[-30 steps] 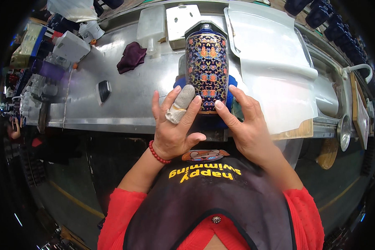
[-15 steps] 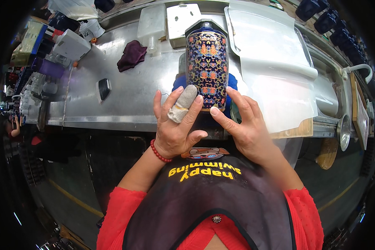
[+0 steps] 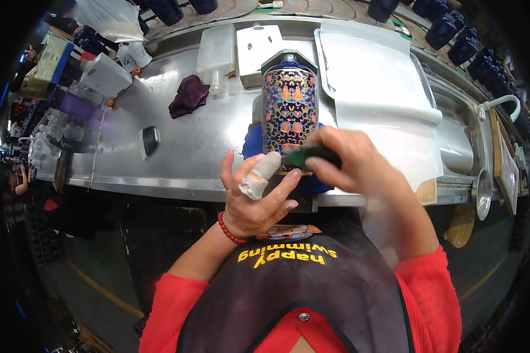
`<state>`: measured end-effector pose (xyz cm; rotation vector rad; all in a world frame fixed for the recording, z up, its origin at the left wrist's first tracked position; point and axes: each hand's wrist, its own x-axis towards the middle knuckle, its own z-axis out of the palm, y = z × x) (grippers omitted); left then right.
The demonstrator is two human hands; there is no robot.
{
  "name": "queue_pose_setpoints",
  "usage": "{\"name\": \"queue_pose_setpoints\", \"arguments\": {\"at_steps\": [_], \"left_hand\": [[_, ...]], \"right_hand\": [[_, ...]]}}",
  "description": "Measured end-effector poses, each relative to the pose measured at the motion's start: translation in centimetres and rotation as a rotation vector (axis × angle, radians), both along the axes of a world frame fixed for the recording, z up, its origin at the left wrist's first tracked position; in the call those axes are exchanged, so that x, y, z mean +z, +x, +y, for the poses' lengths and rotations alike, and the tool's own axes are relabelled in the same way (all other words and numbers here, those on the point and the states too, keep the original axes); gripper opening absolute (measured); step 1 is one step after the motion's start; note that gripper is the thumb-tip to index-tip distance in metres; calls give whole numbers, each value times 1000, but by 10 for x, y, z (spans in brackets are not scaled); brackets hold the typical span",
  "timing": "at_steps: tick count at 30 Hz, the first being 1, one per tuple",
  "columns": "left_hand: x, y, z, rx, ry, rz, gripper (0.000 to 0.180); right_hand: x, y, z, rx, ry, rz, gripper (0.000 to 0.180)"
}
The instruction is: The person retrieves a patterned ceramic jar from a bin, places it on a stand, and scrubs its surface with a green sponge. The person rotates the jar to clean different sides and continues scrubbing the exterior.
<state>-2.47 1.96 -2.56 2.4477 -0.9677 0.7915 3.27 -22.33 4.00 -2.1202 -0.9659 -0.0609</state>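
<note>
A tall dark blue vase [image 3: 288, 112] with an orange and gold flower pattern stands upright on a blue pad [image 3: 253, 144] at the near edge of a metal workbench [image 3: 182, 159]. My left hand [image 3: 256, 197] is just in front of the vase's base, fingers spread, one finger wrapped in a grey cloth sleeve, a red bead bracelet on the wrist. My right hand [image 3: 359, 162] grips a dark green tool [image 3: 312, 157], its tip against the lower right side of the vase.
A white tray [image 3: 377, 88] lies right of the vase, a dark purple cloth [image 3: 188, 97] to its left, white flat pieces [image 3: 256, 47] behind. Dark blue cups [image 3: 453, 29] line the far right edge. Boxes and bottles crowd the bench's left end. A tap [image 3: 500, 106] is at right.
My right hand left the vase's side and now holds the green tool against its lower part. My left hand dropped slightly from the vase's base. The vase stayed upright.
</note>
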Motion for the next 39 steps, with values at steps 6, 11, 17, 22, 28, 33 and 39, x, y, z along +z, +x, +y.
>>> {"name": "queue_pose_setpoints", "arguments": {"at_steps": [6, 11, 17, 22, 28, 33, 39], "left_hand": [[-1, -2, -1, 23, 11, -3, 39], [-2, -3, -1, 5, 1, -14, 38], [-1, -4, -3, 25, 25, -18, 37], [-2, -6, -1, 23, 18, -3, 40], [-6, 0, -3, 46, -92, 24, 57], [-3, 17, -8, 92, -115, 107, 77], [-5, 27, -6, 22, -108, 92, 78]], "right_hand": [[23, 30, 20, -139, 43, -419, 22], [16, 20, 18, -131, 165, -152, 25], [18, 18, 22, 60, -94, 18, 25], [3, 21, 19, -267, 57, -304, 26], [-20, 14, 6, -534, 127, -337, 28], [-27, -27, 4, -121, 101, -566, 33], [-44, -41, -8, -261, 245, -259, 31]]}}
